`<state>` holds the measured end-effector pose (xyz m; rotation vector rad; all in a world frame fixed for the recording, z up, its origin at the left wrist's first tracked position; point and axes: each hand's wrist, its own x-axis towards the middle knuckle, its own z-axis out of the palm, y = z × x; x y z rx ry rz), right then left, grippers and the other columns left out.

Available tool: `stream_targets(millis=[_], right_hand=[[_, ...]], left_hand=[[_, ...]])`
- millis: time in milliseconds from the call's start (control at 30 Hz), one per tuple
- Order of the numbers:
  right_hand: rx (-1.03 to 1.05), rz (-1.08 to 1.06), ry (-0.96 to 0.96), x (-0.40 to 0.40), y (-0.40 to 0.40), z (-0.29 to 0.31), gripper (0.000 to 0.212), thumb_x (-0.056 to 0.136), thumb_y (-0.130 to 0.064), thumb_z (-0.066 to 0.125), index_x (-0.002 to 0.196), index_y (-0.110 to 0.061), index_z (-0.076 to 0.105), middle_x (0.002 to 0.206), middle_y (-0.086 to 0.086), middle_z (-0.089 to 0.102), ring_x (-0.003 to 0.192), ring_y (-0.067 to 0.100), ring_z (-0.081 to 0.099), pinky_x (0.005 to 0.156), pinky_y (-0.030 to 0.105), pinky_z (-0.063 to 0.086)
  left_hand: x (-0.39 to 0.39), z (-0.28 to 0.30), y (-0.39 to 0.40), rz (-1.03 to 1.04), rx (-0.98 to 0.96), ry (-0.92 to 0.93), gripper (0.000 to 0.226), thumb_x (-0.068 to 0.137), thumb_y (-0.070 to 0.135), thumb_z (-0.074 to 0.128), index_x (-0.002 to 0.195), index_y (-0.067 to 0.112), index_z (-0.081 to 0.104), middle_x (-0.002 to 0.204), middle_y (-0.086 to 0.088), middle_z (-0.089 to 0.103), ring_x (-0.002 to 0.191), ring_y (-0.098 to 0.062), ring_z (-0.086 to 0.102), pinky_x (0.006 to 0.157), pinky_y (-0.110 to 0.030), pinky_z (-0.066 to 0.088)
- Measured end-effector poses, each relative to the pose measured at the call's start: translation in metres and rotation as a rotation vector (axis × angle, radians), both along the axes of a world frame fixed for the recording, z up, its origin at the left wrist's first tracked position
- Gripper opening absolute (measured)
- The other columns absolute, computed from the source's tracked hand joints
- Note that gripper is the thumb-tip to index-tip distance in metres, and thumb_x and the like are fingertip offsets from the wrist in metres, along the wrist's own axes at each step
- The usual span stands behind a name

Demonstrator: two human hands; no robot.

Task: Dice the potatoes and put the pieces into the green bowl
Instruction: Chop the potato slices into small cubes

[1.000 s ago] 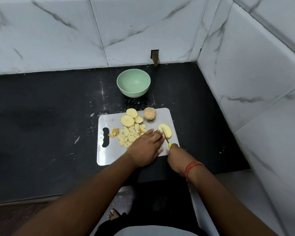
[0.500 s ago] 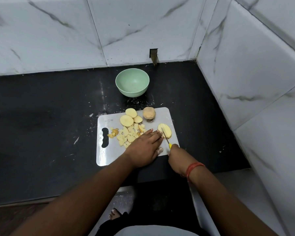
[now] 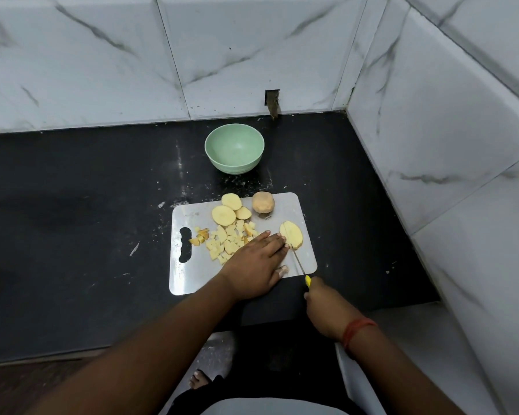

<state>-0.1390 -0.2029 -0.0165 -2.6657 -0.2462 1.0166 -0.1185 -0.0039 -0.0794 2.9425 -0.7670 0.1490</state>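
A steel cutting board (image 3: 192,274) lies on the black counter. On it are a pile of diced potato pieces (image 3: 226,241), three round slices (image 3: 224,215), an uncut potato end (image 3: 263,202) and one flat slice (image 3: 292,235) at the right. My left hand (image 3: 253,263) lies flat with straight fingers, its fingertips at that slice's left edge. My right hand (image 3: 327,310) grips the yellow handle of a thin knife (image 3: 297,260), whose blade runs up across the slice. The green bowl (image 3: 234,149) stands empty behind the board.
Marble-tiled walls close the counter (image 3: 72,220) at the back and on the right. A small notch (image 3: 272,103) sits in the back wall behind the bowl. Potato scraps dot the counter left of the board. The counter's front edge runs below my forearms.
My right hand and the knife have drawn back slightly toward me along the slice. The left hand stays in place by the slice.
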Motion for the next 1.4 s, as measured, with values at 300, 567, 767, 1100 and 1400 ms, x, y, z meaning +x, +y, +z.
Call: stream_targets(millis=[300,567,767,1100,1400], right_hand=[[0.044,-0.084,-0.036,0.001,-0.019,0.005,0.009,0.102,-0.020,0.039,0.099,-0.011,0.039,0.079,0.004,0.050,0.067,0.016,0.048,0.057,0.029,0.035],[0.038,-0.104,-0.054,0.030,-0.016,0.006,0.008,0.101,-0.020,0.039,0.099,-0.013,0.040,0.087,0.009,0.054,0.075,0.022,0.054,0.065,0.031,0.037],[0.077,-0.130,-0.057,0.025,-0.014,0.010,0.014,0.103,-0.025,0.037,0.103,-0.011,0.041,0.091,0.010,0.056,0.077,0.022,0.056,0.067,0.031,0.040],[-0.014,-0.069,-0.064,0.031,0.004,-0.004,0.032,0.101,-0.013,0.039,0.129,0.002,0.038,0.107,0.017,0.062,0.088,0.024,0.061,0.070,0.031,0.041],[0.035,-0.089,-0.022,0.011,-0.010,-0.001,0.029,0.103,-0.017,0.037,0.128,-0.003,0.039,0.100,0.012,0.060,0.084,0.022,0.059,0.070,0.030,0.044]], left_hand=[[0.006,0.004,0.000,-0.019,0.017,-0.043,0.058,0.101,0.049,0.038,0.141,0.011,0.056,0.140,-0.012,0.054,0.140,-0.030,0.042,0.125,-0.049,0.017],[0.011,0.009,-0.005,0.009,-0.007,-0.024,0.066,0.098,0.058,0.039,0.145,0.013,0.052,0.131,-0.007,0.052,0.125,-0.026,0.047,0.124,-0.052,0.018],[0.007,0.006,-0.012,0.119,-0.105,-0.042,0.061,0.100,0.051,0.044,0.142,0.009,0.054,0.131,-0.010,0.054,0.126,-0.026,0.049,0.124,-0.047,0.022],[0.002,-0.005,-0.010,0.098,-0.079,-0.082,0.058,0.104,0.044,0.037,0.138,0.003,0.059,0.132,-0.010,0.058,0.123,-0.028,0.053,0.121,-0.048,0.029],[0.000,-0.006,-0.010,0.116,-0.053,-0.082,0.058,0.104,0.043,0.036,0.142,0.004,0.055,0.137,-0.010,0.057,0.127,-0.027,0.051,0.123,-0.045,0.027]])
